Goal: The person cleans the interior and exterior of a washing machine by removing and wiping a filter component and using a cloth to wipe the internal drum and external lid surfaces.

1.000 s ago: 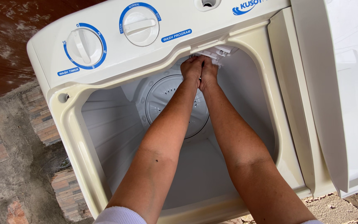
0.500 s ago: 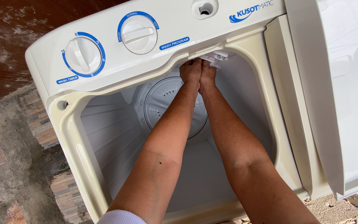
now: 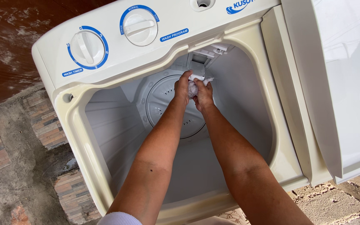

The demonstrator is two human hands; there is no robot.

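A white wad [image 3: 195, 86] was clamped between the left hand [image 3: 183, 86] and right hand [image 3: 204, 95] inside the tub [image 3: 246, 112].

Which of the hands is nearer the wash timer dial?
Left. The left hand is inside the tub, below and to the right of the wash timer dial. The right hand sits farther right, beside it, gripping a white wad.

Blue labels [image 3: 174, 35] – cream control panel [image 3: 146, 46]
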